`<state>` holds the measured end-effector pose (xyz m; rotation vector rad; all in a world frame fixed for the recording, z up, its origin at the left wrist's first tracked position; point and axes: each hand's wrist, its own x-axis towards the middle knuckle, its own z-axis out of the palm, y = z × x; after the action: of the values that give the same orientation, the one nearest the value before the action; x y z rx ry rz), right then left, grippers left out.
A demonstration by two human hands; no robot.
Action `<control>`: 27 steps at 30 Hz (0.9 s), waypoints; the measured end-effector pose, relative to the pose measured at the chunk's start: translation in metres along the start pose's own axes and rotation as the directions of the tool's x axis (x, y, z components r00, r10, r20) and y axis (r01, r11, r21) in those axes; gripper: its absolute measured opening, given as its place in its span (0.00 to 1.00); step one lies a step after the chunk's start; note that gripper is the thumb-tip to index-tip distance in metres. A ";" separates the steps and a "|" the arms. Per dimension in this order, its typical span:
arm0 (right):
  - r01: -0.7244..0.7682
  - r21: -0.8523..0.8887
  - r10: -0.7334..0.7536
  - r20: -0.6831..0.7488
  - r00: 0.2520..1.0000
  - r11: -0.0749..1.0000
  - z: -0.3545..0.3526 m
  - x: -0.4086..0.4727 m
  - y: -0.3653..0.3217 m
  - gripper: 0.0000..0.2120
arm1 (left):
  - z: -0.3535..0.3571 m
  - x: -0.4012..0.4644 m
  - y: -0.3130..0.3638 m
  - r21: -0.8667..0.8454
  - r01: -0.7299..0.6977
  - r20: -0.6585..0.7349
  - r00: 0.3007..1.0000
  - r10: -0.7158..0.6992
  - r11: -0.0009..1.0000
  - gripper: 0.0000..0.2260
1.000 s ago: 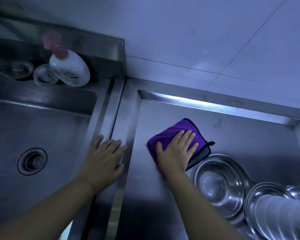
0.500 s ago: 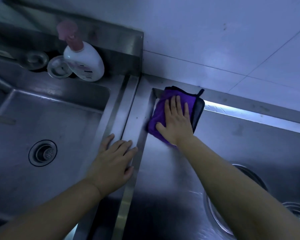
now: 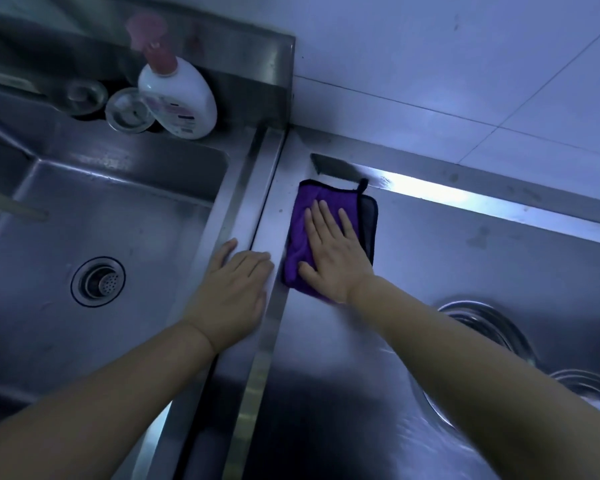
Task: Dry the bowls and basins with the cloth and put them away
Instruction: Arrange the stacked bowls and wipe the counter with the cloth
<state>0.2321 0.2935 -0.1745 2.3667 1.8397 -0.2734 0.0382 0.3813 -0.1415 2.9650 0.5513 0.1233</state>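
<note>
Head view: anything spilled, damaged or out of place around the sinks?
Nothing spilled or damaged. One oddity: the right hand presses the purple cloth flat on the steel tray's floor, not on a bowl; the bowls sit untouched at right.

Sink side, under white wall tiles (image 3: 447,57)

A pink-capped soap bottle (image 3: 181,95) stands at the sink's (image 3: 125,188) back ledge, beside two round strainer lids (image 3: 129,110); the drain (image 3: 98,281) sits mid-basin.

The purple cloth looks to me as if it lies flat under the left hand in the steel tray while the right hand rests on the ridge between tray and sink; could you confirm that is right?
The hands are swapped. In the head view the right hand presses flat on the purple cloth in the steel tray, and the left hand rests on the ridge between tray and sink.
</note>
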 end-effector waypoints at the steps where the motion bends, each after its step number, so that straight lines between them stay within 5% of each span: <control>1: 0.012 0.004 -0.012 0.010 1.000 1.000 0.001 -0.008 -0.006 0.41 | -0.001 -0.001 0.000 -0.010 0.011 -0.015 1.000 -0.011 1.000 0.16; 17: 0.114 0.109 -0.114 -0.002 0.993 0.988 0.034 -0.150 -0.120 0.42 | -0.011 -0.013 0.008 -0.205 0.085 -0.101 0.989 -0.108 0.975 0.13; 27: -0.004 0.252 0.001 0.012 1.000 0.968 0.049 -0.231 -0.225 0.51 | -0.033 -0.032 -0.002 -0.377 0.184 -0.202 0.940 -0.275 0.908 0.13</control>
<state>-0.0440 0.1207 -0.1696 2.5213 1.8968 -0.5503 0.0043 0.3750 -0.1113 2.5258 0.8120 0.5217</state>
